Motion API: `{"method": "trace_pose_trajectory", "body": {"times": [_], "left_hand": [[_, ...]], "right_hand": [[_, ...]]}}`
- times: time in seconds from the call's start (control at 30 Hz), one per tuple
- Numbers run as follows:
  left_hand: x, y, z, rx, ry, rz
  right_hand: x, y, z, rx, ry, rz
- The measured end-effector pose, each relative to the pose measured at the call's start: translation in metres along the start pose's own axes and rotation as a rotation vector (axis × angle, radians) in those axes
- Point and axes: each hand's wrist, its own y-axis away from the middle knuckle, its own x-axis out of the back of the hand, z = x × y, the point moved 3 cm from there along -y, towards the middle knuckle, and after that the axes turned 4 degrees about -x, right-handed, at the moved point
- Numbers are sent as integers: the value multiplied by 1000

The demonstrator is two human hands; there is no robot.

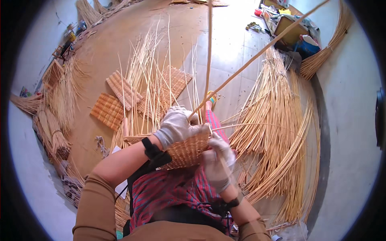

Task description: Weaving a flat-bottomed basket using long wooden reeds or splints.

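Observation:
A woven wicker panel [187, 150] stands at my lap, its top edge below my hands. My left hand [177, 126], in a pale work glove, is closed around wicker rods at the panel's upper edge. One thick rod [257, 58] slants from there to the upper right, and another upright rod [208, 52] rises beside it. My right hand [219, 160], also gloved and partly blurred, is closed at the panel's right corner on a thin wicker rod that runs down along the palm. Another thin rod [245, 124] stretches rightward from that corner.
A large bundle of loose wicker rods [265, 108] spreads on the floor at the right. Finished woven panels [106, 110] and long pale rods [140, 68] lie ahead. More bundles [52, 128] line the left wall. A box heaped with cloth [289, 32] stands far right.

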Motion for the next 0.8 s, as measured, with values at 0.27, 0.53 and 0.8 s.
{"method": "trace_pose_trajectory", "body": {"times": [0.27,0.53,0.8], "left_hand": [[5,3,5,-408,158,140],[11,0,14,-526,169,48],[2,1,9,-219,248,-63]], "right_hand": [[-70,-136,80,-4,358,-564],[-67,-134,79,-27,362,-886],[-8,-117,-26,-121,-862,-227]]}}
